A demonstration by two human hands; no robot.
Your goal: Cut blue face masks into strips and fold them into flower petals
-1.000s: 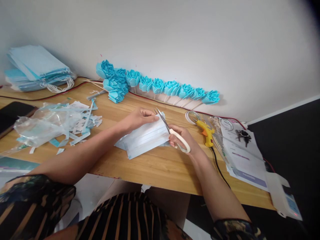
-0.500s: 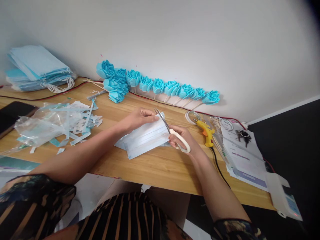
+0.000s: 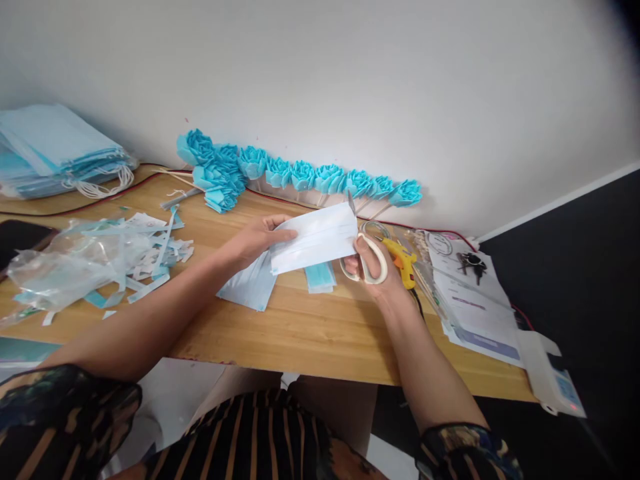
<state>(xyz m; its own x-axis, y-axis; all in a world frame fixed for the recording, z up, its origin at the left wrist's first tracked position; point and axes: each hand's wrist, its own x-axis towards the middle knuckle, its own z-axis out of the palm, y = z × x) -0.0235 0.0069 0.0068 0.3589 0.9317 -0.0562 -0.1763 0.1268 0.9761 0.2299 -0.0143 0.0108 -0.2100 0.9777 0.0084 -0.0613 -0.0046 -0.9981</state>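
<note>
My left hand [image 3: 263,239] pinches the left end of a pale blue pleated mask sheet [image 3: 315,239], held above the table. In my right hand [image 3: 373,267] are white-handled scissors [image 3: 383,261], with the blades pointing up at the sheet's right edge. Under and left of the held sheet, another pale blue sheet [image 3: 250,287] lies on the wood. A small bright blue piece [image 3: 320,277] rests just below the held sheet, left of the scissors.
Blue folded flowers [image 3: 303,175] on sticks line the wall. Stacked masks [image 3: 60,147], a phone [image 3: 23,243] and plastic with scraps [image 3: 65,263] lie left. A yellow glue gun [image 3: 404,260], papers [image 3: 475,300] and keys [image 3: 473,265] are at the right.
The held sheet has lifted and moved right, apart from the lower sheet, uncovering the small blue piece. The scissors have turned more upright at its right edge. The view has shifted slightly right.
</note>
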